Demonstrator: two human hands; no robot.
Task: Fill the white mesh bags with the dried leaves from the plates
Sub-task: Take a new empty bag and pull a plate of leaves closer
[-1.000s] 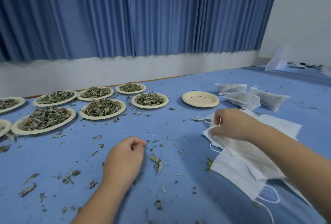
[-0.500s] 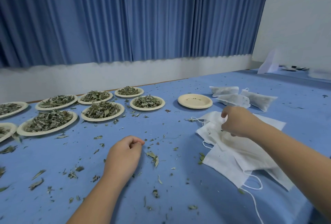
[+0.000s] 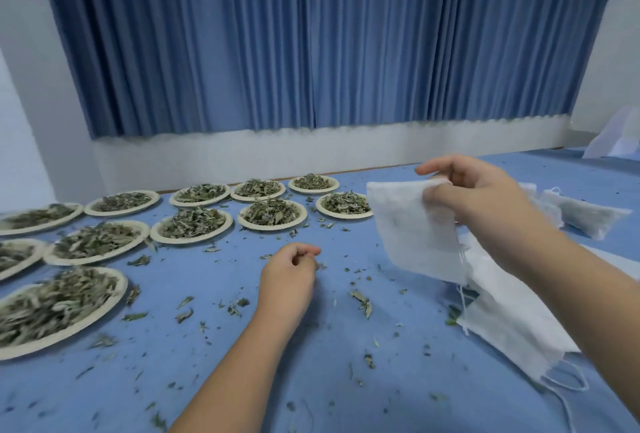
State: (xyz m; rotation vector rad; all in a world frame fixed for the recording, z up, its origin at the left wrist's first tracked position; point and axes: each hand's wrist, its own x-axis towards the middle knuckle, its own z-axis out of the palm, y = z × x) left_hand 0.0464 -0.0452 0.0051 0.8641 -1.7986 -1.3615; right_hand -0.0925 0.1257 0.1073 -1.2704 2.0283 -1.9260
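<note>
The white mesh bag (image 3: 412, 224) is held clear of the table (image 3: 346, 384), right of centre, hanging slack from its top edge. The right hand (image 3: 485, 200) grips that edge at the bag's upper right corner, thumb and curled fingers closed on the fabric, index finger extended loosely above. The bag looks flat and unfilled.

Directly below and to the right lies a pile of empty bags (image 3: 519, 321), overlapping one another on the table, with a drawstring loop (image 3: 568, 380) trailing at the near end. Behind the right hand sit the filled bags (image 3: 588, 219); this area is blurred, and the dark contents appear to be leaves but cannot be confirmed.

The left hand (image 3: 289, 276) rests on the table near centre, well apart from the held bag, fingers loosely curled, holding nothing visible.

The plates (image 3: 273, 227) stand in rows across the left and middle of the table, each heaped with dried leaves (image 3: 270, 211). Loose leaf scraps (image 3: 362, 301) are scattered over the blue surface around both hands. A blue pleated curtain (image 3: 311, 34) hangs behind.
</note>
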